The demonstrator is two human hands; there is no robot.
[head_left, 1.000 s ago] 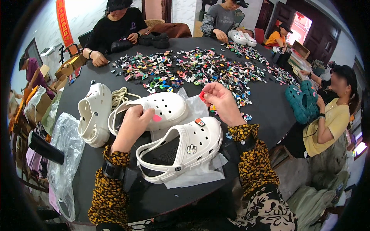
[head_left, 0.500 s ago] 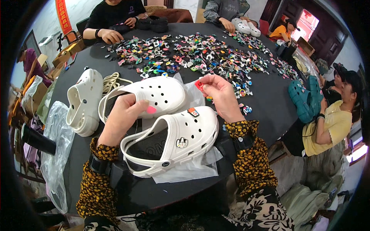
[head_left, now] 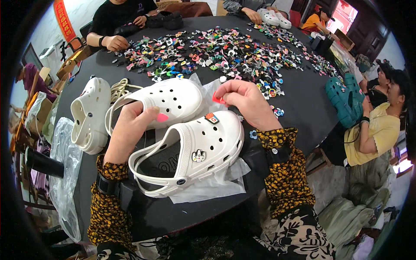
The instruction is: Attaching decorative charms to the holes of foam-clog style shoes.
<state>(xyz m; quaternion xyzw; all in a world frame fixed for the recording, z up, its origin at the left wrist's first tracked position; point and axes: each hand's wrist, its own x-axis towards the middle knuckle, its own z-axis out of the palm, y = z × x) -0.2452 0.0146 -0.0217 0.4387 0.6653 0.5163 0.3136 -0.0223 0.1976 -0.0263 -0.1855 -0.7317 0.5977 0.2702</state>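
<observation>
My left hand (head_left: 127, 132) is closed in a pinch, with a flat pink shoe charm (head_left: 162, 117) showing at the thumb tip, in front of the far white clog (head_left: 175, 93). Between thumb and fingers of my right hand (head_left: 242, 100) is a small red shoe charm (head_left: 218, 98), just right of that clog's toe. Nearest me lies another white clog (head_left: 229, 134), toe to the right, on thin white wrapping. It carries an orange-and-dark charm (head_left: 212, 118) near the toe and a hand-shaped charm (head_left: 199, 156) on its side; several holes show bare.
A heap of colourful charms (head_left: 234, 52) covers the far table. At left are another white clog (head_left: 89, 115), cord (head_left: 120, 91), clear plastic (head_left: 65, 173) and a black cylinder (head_left: 43, 162). Teal clogs (head_left: 344, 102) are at right. Other people sit around the table.
The red charm in my right hand has tipped, and the hand has turned a little, fingers pointing lower. My left hand keeps its pinch. The whole view has shifted slightly.
</observation>
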